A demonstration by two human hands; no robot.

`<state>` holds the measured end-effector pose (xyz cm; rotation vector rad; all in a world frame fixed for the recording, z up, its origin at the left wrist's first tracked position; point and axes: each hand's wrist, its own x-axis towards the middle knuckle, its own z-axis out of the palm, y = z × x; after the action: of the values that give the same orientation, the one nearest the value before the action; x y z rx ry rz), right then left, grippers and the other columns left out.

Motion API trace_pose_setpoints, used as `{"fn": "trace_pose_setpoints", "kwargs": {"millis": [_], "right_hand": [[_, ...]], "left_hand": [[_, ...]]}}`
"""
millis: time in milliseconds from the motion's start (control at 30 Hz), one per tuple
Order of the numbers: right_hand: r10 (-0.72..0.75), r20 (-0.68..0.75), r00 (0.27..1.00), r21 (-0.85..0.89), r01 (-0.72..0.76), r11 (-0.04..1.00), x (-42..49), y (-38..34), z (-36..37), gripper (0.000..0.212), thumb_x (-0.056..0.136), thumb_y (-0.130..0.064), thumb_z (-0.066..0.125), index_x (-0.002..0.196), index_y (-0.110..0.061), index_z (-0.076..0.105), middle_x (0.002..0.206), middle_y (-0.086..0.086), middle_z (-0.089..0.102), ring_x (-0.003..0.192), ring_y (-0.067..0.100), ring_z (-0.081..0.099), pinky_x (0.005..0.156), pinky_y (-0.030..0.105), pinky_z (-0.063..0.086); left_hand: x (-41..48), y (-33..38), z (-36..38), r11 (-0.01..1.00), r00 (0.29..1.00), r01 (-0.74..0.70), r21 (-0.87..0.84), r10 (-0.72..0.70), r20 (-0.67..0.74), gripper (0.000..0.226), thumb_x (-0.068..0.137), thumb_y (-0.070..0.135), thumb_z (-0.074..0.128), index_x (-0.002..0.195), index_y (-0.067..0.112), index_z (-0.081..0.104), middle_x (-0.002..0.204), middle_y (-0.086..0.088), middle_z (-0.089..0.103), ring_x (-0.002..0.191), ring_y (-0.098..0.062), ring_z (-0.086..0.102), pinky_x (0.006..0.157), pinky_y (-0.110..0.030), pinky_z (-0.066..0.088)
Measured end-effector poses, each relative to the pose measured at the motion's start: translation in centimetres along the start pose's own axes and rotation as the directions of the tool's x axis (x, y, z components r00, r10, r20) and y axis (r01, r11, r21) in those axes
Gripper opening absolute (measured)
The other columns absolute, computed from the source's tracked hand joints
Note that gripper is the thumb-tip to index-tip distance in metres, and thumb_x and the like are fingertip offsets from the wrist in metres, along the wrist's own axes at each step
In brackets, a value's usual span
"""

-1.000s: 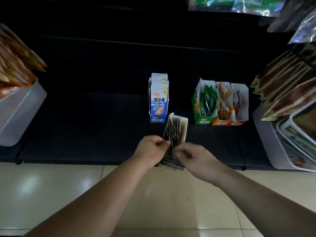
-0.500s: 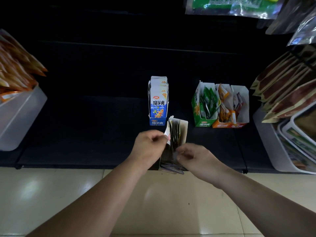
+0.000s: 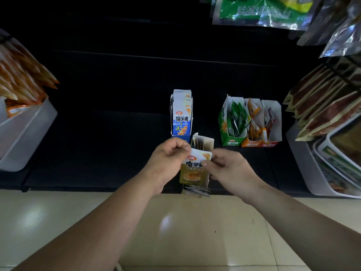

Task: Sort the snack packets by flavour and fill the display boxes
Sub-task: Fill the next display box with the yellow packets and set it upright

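Dark shelf (image 3: 117,143): full blue box (image 3: 181,118) at the back, green box (image 3: 228,132) off to the right. The open box (image 3: 204,140) sits at the front lip with packets poking out its near end, so a wrist nudge could tip it to the floor. My left hand (image 3: 168,163) and right hand (image 3: 228,169) pinch the yellow packet (image 3: 193,173) by its top corners, just over that box. Slick foil, may slip or land with the wrong flavour.

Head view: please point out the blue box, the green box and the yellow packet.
blue box (image 3: 182,137), head view, low front wall.
green box (image 3: 225,127), head view, left side wall.
yellow packet (image 3: 192,173), head view, lower yellow half.
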<state>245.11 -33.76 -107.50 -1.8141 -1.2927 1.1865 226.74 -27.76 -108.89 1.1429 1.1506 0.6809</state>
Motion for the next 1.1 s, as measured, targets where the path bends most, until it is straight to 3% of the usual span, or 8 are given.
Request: {"fn": "trace_pose_setpoints", "kwargs": {"millis": [133,267,433,567,733,867,1000,1100], "right_hand": [[-0.002,0.003,1.0,-0.17,0.003,0.985,-0.3,1.1,-0.7,0.012,0.1,-0.025,0.067,0.089,-0.025,0.073,0.079,-0.003,0.074,0.073,0.016,0.067,0.067,0.035,0.054],[0.001,0.113,0.994,-0.311,0.035,0.95,-0.6,2.1,-0.9,0.013,0.103,-0.023,0.06,0.094,-0.03,0.067,0.075,-0.002,0.066,0.059,0.007,0.054,0.053,0.023,0.042],[-0.166,0.012,0.986,-0.436,0.155,0.886,-0.2,2.5,-1.9,0.017,0.104,-0.019,0.053,0.107,-0.031,0.065,0.08,-0.011,0.063,0.067,0.007,0.056,0.06,0.03,0.046],[-0.032,0.202,0.979,-0.581,0.146,0.801,-0.5,2.5,-0.8,0.018,0.101,-0.032,0.055,0.113,-0.038,0.067,0.102,-0.013,0.068,0.093,0.012,0.063,0.082,0.036,0.056],[0.147,0.337,0.93,-0.35,-0.021,0.936,-0.9,2.7,0.0,0.021,0.101,-0.049,0.057,0.113,-0.037,0.07,0.107,-0.01,0.069,0.101,0.007,0.065,0.091,0.03,0.054],[0.182,0.328,0.927,-0.3,-0.081,0.951,-0.8,2.9,-0.3,0.027,0.099,-0.051,0.058,0.123,-0.041,0.067,0.122,-0.013,0.069,0.114,0.006,0.063,0.105,0.035,0.052],[0.124,0.242,0.962,-0.29,-0.05,0.956,-0.5,2.7,-0.6,0.019,0.103,-0.034,0.057,0.117,-0.035,0.071,0.11,-0.015,0.069,0.105,0.001,0.063,0.091,0.022,0.053],[0.093,0.156,0.983,-0.211,-0.059,0.976,-0.2,2.2,-0.6,0.018,0.103,-0.028,0.059,0.115,-0.035,0.071,0.105,-0.017,0.071,0.101,0.0,0.065,0.084,0.019,0.053]], "left_hand": [[-0.1,-1.0,0.5,0.996,0.996,0.093,-0.011,-0.093,0.009,0.026,0.104,0.032,0.06,0.092,0.014,0.075,0.097,-0.006,0.078,0.101,-0.024,0.074,0.098,-0.045,0.059],[0.5,-2.0,1.1,0.971,0.98,0.192,0.145,-0.184,-0.07,0.033,0.105,0.044,0.055,0.092,0.02,0.074,0.095,-0.005,0.078,0.095,-0.023,0.075,0.089,-0.042,0.062],[0.9,-3.5,2.0,0.952,0.984,0.173,0.254,-0.175,-0.013,0.026,0.101,0.04,0.06,0.088,0.022,0.074,0.077,0.003,0.072,0.078,-0.016,0.069,0.082,-0.041,0.059],[1.5,-4.4,1.9,0.939,0.987,0.156,0.307,-0.141,-0.071,0.025,0.098,0.035,0.066,0.078,0.023,0.074,0.073,0.002,0.071,0.074,-0.014,0.066,0.08,-0.043,0.06],[1.6,-4.3,2.2,0.942,0.989,0.15,0.301,-0.139,-0.059,0.035,0.087,0.049,0.078,0.074,0.017,0.076,0.06,0.007,0.065,0.06,-0.008,0.061,0.061,-0.031,0.052],[1.7,-4.5,2.5,0.942,0.993,0.099,0.321,-0.072,-0.094,0.025,0.089,0.024,0.077,0.064,0.024,0.075,0.056,0.007,0.064,0.059,-0.009,0.059,0.061,-0.029,0.048],[1.2,-2.7,1.8,0.973,0.98,0.024,0.229,0.022,-0.196,0.023,0.087,0.011,0.074,0.064,0.016,0.073,0.063,-0.007,0.067,0.059,-0.007,0.055,0.061,-0.024,0.045],[1.2,-1.0,0.5,0.993,0.965,0.006,0.122,0.026,-0.26,0.018,0.085,0.009,0.073,0.07,0.003,0.066,0.073,-0.016,0.067,0.068,-0.015,0.057,0.068,-0.035,0.053]]}}
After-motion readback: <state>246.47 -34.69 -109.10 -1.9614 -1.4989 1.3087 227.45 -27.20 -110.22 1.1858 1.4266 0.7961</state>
